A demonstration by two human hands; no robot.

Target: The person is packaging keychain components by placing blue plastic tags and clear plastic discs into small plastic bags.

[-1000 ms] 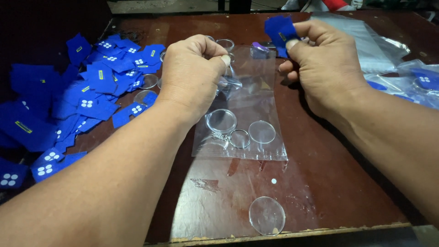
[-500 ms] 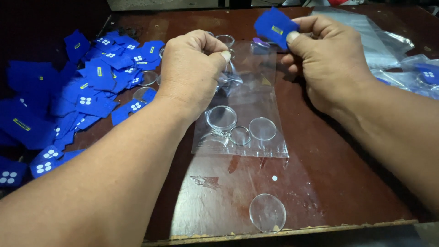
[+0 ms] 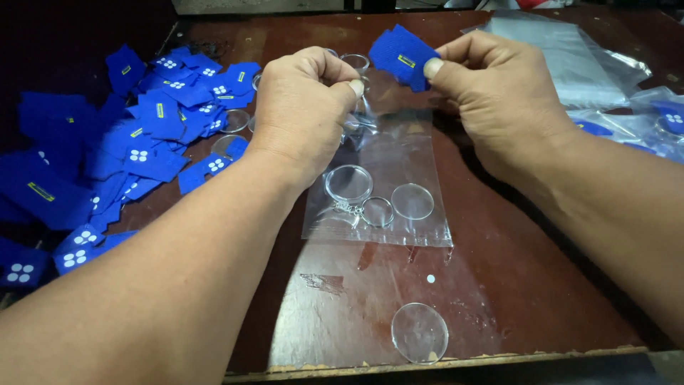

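The left hand (image 3: 303,107) is curled into a loose fist over the far end of a clear bag (image 3: 381,189), its thumb and fingers pinched on the bag's mouth, which is bunched up under the thumb. The right hand (image 3: 491,93) holds a blue card (image 3: 402,57) between thumb and fingertips, raised just above and beyond the bag's open end, near the left thumb. The bag lies flat on the brown table (image 3: 541,285) between the two forearms; inside its near end are a clear ring case (image 3: 348,183), a clear disc (image 3: 412,201) and a small key ring (image 3: 376,211) on a short chain. Another clear disc (image 3: 420,333) lies loose near the table's near edge. A heap of blue cards (image 3: 121,157) covers the left side, and more clear bags (image 3: 570,60) lie at far right.
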